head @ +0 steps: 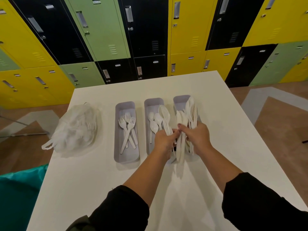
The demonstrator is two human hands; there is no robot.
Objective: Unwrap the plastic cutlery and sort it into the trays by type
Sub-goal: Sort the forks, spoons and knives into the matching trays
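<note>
Three grey trays stand side by side on the white table (pixel 100 189). The left tray (pixel 126 157) holds several white forks (pixel 128 129). Spoons (pixel 154 122) lie in the middle tray (pixel 152 101). The right tray (pixel 180 99) is mostly hidden behind my hands. My left hand (pixel 164 140) pinches a white fork and spoon (pixel 164 115) by the handles, above the middle tray. My right hand (pixel 197 137) grips a bunch of white cutlery (pixel 190 117), mostly knives, over the right tray.
A translucent plastic bag (pixel 75 129) with more cutlery lies at the table's left. A teal bag (pixel 18 194) hangs off the near left corner. Yellow, green and black lockers (pixel 150 39) stand behind the table's far edge.
</note>
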